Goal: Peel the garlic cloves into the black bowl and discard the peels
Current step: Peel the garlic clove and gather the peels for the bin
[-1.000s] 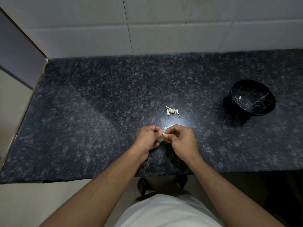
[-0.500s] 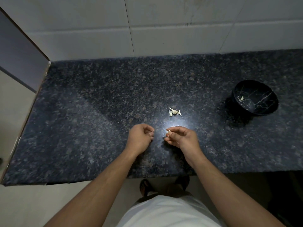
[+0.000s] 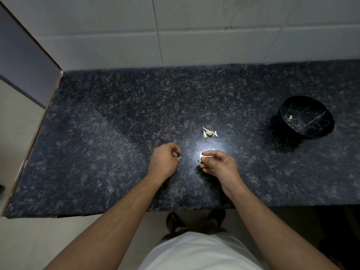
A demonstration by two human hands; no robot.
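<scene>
My right hand pinches a pale garlic clove at its fingertips, just above the dark granite counter. A short gap to the left, my left hand is curled, and a small white scrap of peel shows at its fingertips. A small heap of garlic peels lies on the counter beyond both hands. The black bowl with white veining stands at the far right, with one peeled clove inside it.
A tiled wall backs the counter, and a dark panel bounds its left end. The counter's front edge runs just under my forearms, with floor and my feet below.
My hands were together on the clove; they have drawn apart. The left hand moved left with a scrap of peel, and the right hand kept the clove.
</scene>
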